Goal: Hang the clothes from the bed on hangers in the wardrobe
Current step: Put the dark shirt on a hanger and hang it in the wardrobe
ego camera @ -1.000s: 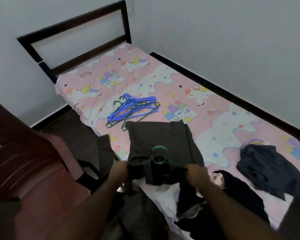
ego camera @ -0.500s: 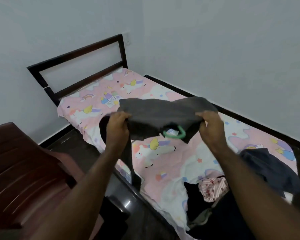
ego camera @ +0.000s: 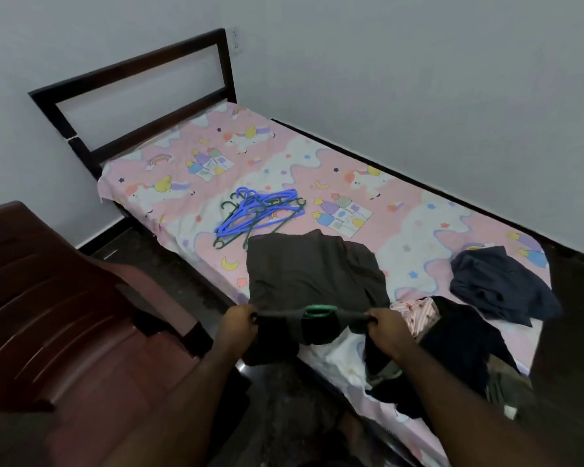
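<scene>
- As I looked down past my forearms, my left hand [ego camera: 238, 323] was fisted on one end of the dark grey garment's [ego camera: 314, 274] near edge. My right hand [ego camera: 386, 328] was fisted on the other end, and the edge was pulled taut between them.
- A green hanger hook [ego camera: 321, 311] poked up midway between the fists, so I judged the hanger was already inside.
- The rest of the garment lay spread on the bed sheet [ego camera: 418, 210] just beyond my hands, with some hanging over the bed's side.
- It looked soft, limp and light, and would sag wherever it went unsupported. I'd carry it by the hook, or by both shoulders so it couldn't slide off.
- On my right sat a heap of dark clothes [ego camera: 459, 345] touching a striped pink cloth [ego camera: 417, 311]. On my left was a brown chair [ego camera: 64, 315].
- Farther right lay a navy garment [ego camera: 499, 288].
- Mid-bed, spare blue and green hangers [ego camera: 260, 214] lay tangled.
- The headboard [ego camera: 132, 72] came last, and I saw no wardrobe.
</scene>
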### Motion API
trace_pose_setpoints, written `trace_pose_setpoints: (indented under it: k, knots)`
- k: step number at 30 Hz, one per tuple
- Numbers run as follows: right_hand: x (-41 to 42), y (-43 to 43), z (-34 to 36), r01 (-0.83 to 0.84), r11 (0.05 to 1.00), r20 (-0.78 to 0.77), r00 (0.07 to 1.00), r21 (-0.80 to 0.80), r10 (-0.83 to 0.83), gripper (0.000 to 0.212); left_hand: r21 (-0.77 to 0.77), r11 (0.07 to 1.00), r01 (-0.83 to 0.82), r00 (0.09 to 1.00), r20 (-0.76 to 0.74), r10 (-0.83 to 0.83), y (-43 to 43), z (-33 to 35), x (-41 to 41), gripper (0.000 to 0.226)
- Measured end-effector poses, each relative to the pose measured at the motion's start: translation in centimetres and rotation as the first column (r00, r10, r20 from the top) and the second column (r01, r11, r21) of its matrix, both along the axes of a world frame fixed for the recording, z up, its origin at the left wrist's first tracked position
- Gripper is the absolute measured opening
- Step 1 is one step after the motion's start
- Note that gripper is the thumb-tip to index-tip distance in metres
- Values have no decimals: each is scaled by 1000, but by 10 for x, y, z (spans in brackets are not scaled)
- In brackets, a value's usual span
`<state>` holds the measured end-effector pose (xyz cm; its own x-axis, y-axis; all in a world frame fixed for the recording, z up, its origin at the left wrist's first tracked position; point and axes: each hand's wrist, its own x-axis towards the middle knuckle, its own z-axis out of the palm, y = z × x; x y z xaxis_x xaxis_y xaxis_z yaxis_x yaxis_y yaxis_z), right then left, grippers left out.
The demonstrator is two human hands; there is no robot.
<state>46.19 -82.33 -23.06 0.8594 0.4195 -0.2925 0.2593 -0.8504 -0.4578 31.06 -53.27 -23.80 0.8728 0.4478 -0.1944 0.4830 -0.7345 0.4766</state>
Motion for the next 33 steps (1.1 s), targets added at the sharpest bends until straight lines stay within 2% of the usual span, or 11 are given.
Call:
trace_pose_setpoints:
  k: [5, 8, 10, 13, 16, 20, 22, 24, 27, 30, 33]
  knots:
    - [6, 15, 42, -56, 998, 61, 997, 6, 55, 19, 11, 1000, 22, 1000, 18, -22, 16, 33, 0, 23]
    - [30, 34, 103, -107, 994, 180, 978, 7, 104, 26, 85, 995, 46, 990, 127, -57, 40, 89, 22, 19]
    - [50, 49, 157, -118, 993, 287, 951, -18, 119, 17, 169, 984, 51, 980, 184, -82, 59, 142, 40, 18]
    - [71, 61, 255, -146, 988, 433, 895, 52, 109, 14, 297, 954, 46, 957, 260, -127, 76, 241, 60, 16]
    - [81, 64, 353, -170, 978, 515, 853, 124, 83, 23, 441, 897, -34, 917, 370, -147, 81, 338, 70, 16]
    - [86, 57, 461, -183, 917, 639, 763, 354, -94, 13, 472, 874, -117, 825, 536, -179, 85, 461, 67, 15]
    - [87, 56, 499, -202, 931, 662, 748, 303, -53, 10, 520, 844, -134, 814, 543, -205, 83, 507, 56, 18]
    - [89, 59, 524, -214, 958, 681, 732, 191, 27, 10, 577, 802, -152, 827, 519, -217, 82, 540, 44, 21]
    - [92, 59, 559, -259, 926, 779, 625, 275, -56, 11, 559, 799, -221, 779, 594, -201, 79, 578, 33, 23]
    - [93, 70, 580, -298, 929, 791, 612, 217, 11, 14, 570, 788, -234, 805, 567, -171, 78, 591, 24, 25]
    - [101, 77, 593, -330, 913, 811, 584, 240, -2, 14, 551, 779, -300, 798, 592, -111, 80, 598, 22, 24]
